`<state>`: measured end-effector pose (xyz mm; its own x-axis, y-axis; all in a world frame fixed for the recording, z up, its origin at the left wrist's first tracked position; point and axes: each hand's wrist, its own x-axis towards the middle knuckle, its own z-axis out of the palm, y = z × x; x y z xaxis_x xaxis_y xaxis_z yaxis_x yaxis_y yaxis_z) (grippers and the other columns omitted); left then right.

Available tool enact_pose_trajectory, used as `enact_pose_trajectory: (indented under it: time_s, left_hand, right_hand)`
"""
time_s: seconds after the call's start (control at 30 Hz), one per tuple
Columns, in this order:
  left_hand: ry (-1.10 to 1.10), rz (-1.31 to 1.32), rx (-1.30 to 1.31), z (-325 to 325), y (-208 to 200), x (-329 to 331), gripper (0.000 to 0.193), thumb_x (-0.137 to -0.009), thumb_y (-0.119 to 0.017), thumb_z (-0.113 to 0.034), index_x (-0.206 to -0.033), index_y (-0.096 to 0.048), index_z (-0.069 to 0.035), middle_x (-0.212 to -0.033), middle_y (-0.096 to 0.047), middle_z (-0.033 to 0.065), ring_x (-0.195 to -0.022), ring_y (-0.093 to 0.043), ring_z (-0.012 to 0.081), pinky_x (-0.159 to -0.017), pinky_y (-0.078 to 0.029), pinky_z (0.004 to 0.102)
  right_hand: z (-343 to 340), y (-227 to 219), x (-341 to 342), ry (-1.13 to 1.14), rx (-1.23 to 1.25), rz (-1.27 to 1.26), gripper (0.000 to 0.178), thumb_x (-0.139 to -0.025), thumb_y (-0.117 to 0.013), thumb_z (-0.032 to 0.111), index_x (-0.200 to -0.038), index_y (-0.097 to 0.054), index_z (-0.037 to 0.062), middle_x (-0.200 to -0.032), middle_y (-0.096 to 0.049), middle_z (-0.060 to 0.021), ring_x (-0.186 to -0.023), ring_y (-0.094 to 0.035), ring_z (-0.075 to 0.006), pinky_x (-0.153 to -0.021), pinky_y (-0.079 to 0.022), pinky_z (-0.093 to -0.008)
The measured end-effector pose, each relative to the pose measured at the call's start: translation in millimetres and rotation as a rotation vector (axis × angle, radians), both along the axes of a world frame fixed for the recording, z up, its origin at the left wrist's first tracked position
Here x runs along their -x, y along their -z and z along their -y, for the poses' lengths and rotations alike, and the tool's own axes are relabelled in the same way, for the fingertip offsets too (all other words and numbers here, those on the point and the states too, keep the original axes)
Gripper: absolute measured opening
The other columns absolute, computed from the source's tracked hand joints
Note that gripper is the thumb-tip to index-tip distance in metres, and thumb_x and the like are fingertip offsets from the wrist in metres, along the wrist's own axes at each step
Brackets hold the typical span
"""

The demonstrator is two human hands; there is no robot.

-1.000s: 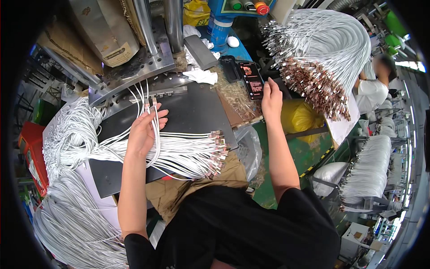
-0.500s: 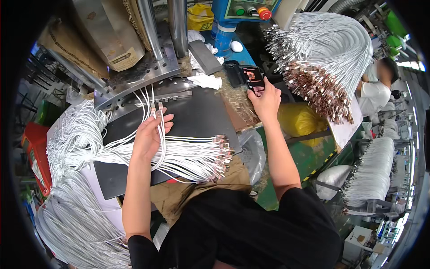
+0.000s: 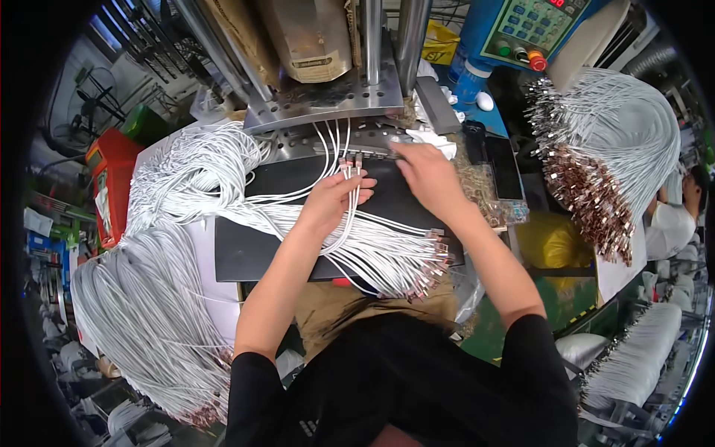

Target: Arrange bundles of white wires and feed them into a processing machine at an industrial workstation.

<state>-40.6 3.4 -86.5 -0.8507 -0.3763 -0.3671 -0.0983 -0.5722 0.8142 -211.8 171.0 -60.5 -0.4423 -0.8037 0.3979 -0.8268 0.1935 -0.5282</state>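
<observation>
I am pinching a few white cables point(image 3: 351, 214) close to their plugs point(image 3: 359, 161) with my left hand point(image 3: 335, 203), above the middle of the black board point(image 3: 395, 200); the plugs are pointing toward the metal strip point(image 3: 374, 153) at the board's far edge. My right hand point(image 3: 438, 181) is hovering over the board's far right, thumb and forefinger parted; whether a fingertip is touching the strip, I cannot tell. I am, I judge, bringing plugs up to that strip, and the next move is calling for a steady left pinch and a careful right fingertip. A loose bundle point(image 3: 391, 253) is lying across the board's near half and could be snagging my left wrist. Beyond the board, a steel plate point(image 3: 320, 106) is overhanging, leaving little headroom. A white cloth point(image 3: 433, 140) is crowding the board's far right corner, a phone point(image 3: 504, 167) is resting to its right, and a cable heap point(image 3: 195, 167) is sprawling to its left.
</observation>
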Motion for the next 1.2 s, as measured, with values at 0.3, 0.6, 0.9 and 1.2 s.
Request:
enact_pose_trajectory:
  time_s: [0.3, 0.6, 0.9, 1.2]
  left_hand:
    - [0.043, 0.062, 0.114, -2.5, 0.3, 3.7, 0.026, -0.096, -0.065, -0.020, -0.112, -0.065, 0.001, -0.092, -0.070, 0.0097, -0.075, -0.068, 0.0158, -0.071, -0.056, 0.0270]
    - [0.322, 0.196, 0.278, -9.3, -11.7, 14.1, 0.019, -0.088, -0.071, -0.022, -0.089, -0.073, -0.003, -0.072, -0.063, -0.0002, -0.061, -0.060, 0.0098, -0.057, -0.048, 0.0225]
    - [0.331, 0.228, 0.318, -12.6, -6.0, 19.4, 0.020, -0.091, -0.069, -0.021, -0.095, -0.073, -0.002, -0.072, -0.062, -0.0027, -0.061, -0.057, 0.0072, -0.058, -0.044, 0.0207]
    - [0.310, 0.159, 0.343, -12.7, -4.0, 16.3, 0.020, -0.094, -0.066, -0.020, -0.098, -0.073, -0.002, -0.076, -0.064, -0.0013, -0.066, -0.059, 0.0084, -0.063, -0.047, 0.0222]
  right_hand:
    - [35.4, 35.6, -4.4, -0.095, -0.101, -0.425, 0.041, -0.082, -0.062, 0.013, -0.121, -0.062, 0.0000, -0.103, -0.066, -0.0137, -0.091, -0.063, -0.0286, -0.078, -0.051, -0.0368]
    - [16.5, 31.6, 8.0, 0.094, -0.043, 1.272, 0.032, -0.092, -0.049, 0.018, -0.108, -0.068, -0.0021, -0.079, -0.067, -0.0095, -0.062, -0.060, -0.0206, -0.064, -0.048, -0.0345]
    - [16.9, 41.1, -11.3, 0.081, -0.010, 0.840, 0.037, -0.095, -0.045, 0.022, -0.108, -0.069, -0.0021, -0.080, -0.069, -0.0082, -0.068, -0.063, -0.0175, -0.067, -0.049, -0.0311]
    - [20.8, 46.4, -13.1, 0.088, 0.071, 0.879, 0.034, -0.093, -0.049, 0.022, -0.108, -0.070, -0.0002, -0.084, -0.071, -0.0114, -0.077, -0.068, -0.0201, -0.074, -0.051, -0.0314]
